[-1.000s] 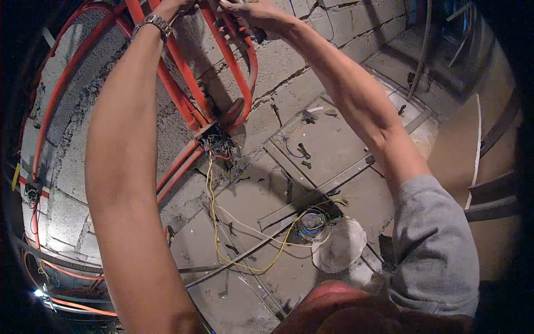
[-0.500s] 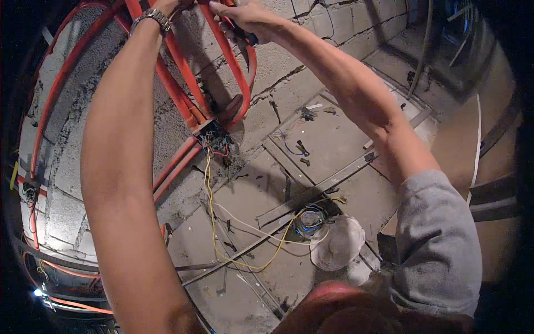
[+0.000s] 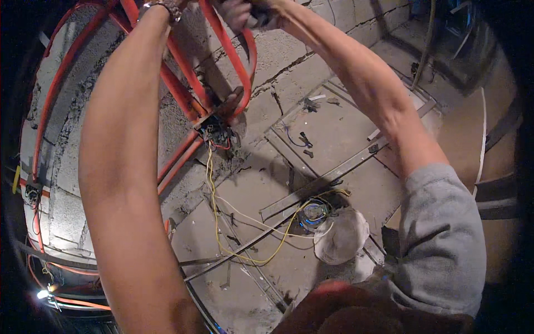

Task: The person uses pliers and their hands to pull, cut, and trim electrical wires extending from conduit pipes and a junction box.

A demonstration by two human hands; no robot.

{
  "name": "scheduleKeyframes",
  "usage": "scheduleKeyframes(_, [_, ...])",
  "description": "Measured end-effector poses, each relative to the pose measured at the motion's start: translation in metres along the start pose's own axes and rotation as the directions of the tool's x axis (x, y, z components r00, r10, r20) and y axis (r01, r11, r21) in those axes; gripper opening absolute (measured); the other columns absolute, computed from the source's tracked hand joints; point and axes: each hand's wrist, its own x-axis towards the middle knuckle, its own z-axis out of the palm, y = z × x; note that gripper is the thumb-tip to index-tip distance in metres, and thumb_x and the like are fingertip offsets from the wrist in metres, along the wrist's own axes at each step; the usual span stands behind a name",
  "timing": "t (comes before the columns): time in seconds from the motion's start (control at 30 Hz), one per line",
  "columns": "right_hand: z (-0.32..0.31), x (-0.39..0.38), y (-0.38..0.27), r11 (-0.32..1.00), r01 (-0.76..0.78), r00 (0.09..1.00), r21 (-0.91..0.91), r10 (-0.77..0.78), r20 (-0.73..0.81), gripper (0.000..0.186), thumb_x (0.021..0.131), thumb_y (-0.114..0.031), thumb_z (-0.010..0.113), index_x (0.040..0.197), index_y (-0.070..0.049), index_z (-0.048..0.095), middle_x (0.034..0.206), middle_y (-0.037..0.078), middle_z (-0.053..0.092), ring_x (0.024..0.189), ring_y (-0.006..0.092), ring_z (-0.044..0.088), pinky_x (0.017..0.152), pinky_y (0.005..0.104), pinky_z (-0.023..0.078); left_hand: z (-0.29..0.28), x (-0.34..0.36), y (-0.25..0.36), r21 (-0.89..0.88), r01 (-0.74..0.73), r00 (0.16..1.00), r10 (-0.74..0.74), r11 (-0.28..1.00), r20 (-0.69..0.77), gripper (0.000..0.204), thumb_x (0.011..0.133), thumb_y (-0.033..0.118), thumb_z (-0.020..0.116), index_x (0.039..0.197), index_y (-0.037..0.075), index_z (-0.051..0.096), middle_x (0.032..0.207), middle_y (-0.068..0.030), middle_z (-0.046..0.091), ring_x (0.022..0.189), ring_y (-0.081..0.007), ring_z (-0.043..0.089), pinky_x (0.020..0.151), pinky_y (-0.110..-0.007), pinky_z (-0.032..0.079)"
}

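Pipes beside right fingers | grip unclear | left fingers unseen | wired box below

red tubes and a dark object at the upper edge

in your curled right hand you had the dark object, too blurred for its kind to be told. just beside it, a smooth red tube slanted down in front of you, bent into a tight u and turned back upward. to its left, you had straight red tubes slanting side by side, their upper ends cut off and their lower ends close together.
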Motion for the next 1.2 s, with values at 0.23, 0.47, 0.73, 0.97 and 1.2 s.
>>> scheduleKeyframes(0.23, [-0.020, 0.011, -0.001, 0.950, 0.065, 0.965, -0.305, -0.138, -0.222, 0.029, 0.106, -0.034, 0.057, 0.098, -0.008, 0.048, 0.070, 0.002, 0.049, 0.060, 0.0210, 0.043, 0.053, 0.0378, 0.037, -0.004, 0.015, -0.019, 0.056, -0.093, 0.996, 0.093, 0.994, 0.002, 0.023, 0.095, 0.017, 0.060, 0.080, 0.001, 0.054, 0.069, -0.0103, 0.049, 0.058, -0.0201, 0.047, 0.056, -0.037, 0.041])
scheduleKeyframes(0.47, [-0.017, -0.008, -0.007, 0.948, 0.159, 0.939, -0.274, -0.231, -0.254, 0.054, 0.104, -0.045, 0.058, 0.126, 0.004, 0.059, 0.086, 0.008, 0.068, 0.072, 0.0263, 0.064, 0.058, 0.0425, 0.048, 0.004, 0.006, -0.011, 0.065, -0.050, 0.996, 0.054, 0.997, -0.067, 0.021, 0.097, 0.012, 0.059, 0.079, 0.003, 0.052, 0.068, -0.0068, 0.048, 0.058, -0.0172, 0.046, 0.056, -0.034, 0.039])
scheduleKeyframes(0.73, [-0.012, -0.037, -0.002, 0.879, 0.178, 0.883, -0.442, -0.341, -0.323, 0.065, 0.106, -0.045, 0.054, 0.157, -0.011, 0.032, 0.139, 0.021, 0.055, 0.117, 0.0332, 0.061, 0.082, 0.0441, 0.058, 0.013, -0.006, 0.010, -0.285, 0.003, 1.000, 0.001, 0.959, 0.016, 0.027, 0.101, 0.008, 0.056, 0.076, 0.008, 0.044, 0.063, -0.0005, 0.038, 0.052, -0.0128, 0.036, 0.050, -0.034, 0.032])
scheduleKeyframes(0.97, [-0.005, -0.051, -0.015, 0.941, 0.134, 0.957, -0.311, -0.204, -0.204, 0.058, 0.106, -0.042, 0.057, 0.150, -0.011, 0.038, 0.099, 0.008, 0.060, 0.081, 0.0180, 0.059, 0.067, 0.0357, 0.054, -0.001, -0.001, -0.014, -0.204, -0.091, 0.996, 0.092, 0.975, -0.006, 0.028, 0.100, 0.008, 0.055, 0.076, 0.010, 0.042, 0.063, -0.0006, 0.037, 0.052, -0.0125, 0.035, 0.050, -0.033, 0.031])
scheduleKeyframes(1.2, [-0.014, -0.045, -0.016, 0.967, 0.138, 0.978, -0.212, -0.167, -0.124, 0.053, 0.106, -0.042, 0.056, 0.146, -0.010, 0.042, 0.091, 0.003, 0.055, 0.075, 0.0144, 0.054, 0.065, 0.0332, 0.051, 0.005, -0.014, 0.009, -0.324, 0.006, 1.000, -0.002, 0.946, 0.013, 0.025, 0.101, 0.010, 0.055, 0.078, 0.008, 0.044, 0.066, -0.0004, 0.039, 0.055, -0.0132, 0.036, 0.051, -0.033, 0.034])
